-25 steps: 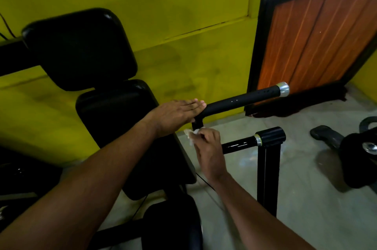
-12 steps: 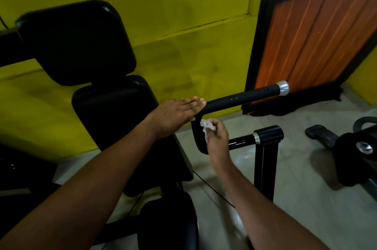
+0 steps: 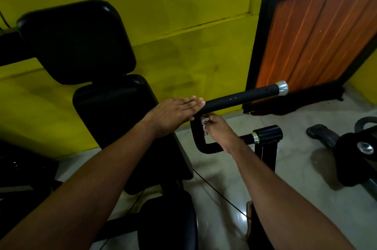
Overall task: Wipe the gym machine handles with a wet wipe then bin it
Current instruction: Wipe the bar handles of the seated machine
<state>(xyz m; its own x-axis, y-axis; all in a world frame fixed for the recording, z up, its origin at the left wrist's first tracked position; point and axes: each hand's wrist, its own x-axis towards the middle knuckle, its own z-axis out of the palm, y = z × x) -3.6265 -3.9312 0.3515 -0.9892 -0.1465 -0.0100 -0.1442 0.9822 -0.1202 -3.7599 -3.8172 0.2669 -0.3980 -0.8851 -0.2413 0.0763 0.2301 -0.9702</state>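
Observation:
A black handle bar (image 3: pixel 242 96) with a silver end cap runs up to the right, then bends down into a U-shaped section (image 3: pixel 196 137) at its left end. My left hand (image 3: pixel 175 113) rests flat on the bend, fingers straight along the bar. Just below it my right hand (image 3: pixel 219 129) grips a small crumpled white wet wipe (image 3: pixel 205 124) and presses it against the inner side of the vertical part of the bend. A second, lower handle (image 3: pixel 250 137) with a silver ring runs right into a black post.
Black padded backrest (image 3: pixel 75 41) and seat pad (image 3: pixel 126 123) stand left of the handles against a yellow wall. A black post (image 3: pixel 265 154) stands under the lower handle. An orange-panelled door (image 3: pixel 318 33) is at right, more black equipment (image 3: pixel 359 152) on the tiled floor.
My right hand with the wipe has moved up the vertical bend of the handle, from near the lower bar to just under the upper bar. My left hand has stayed on the bend.

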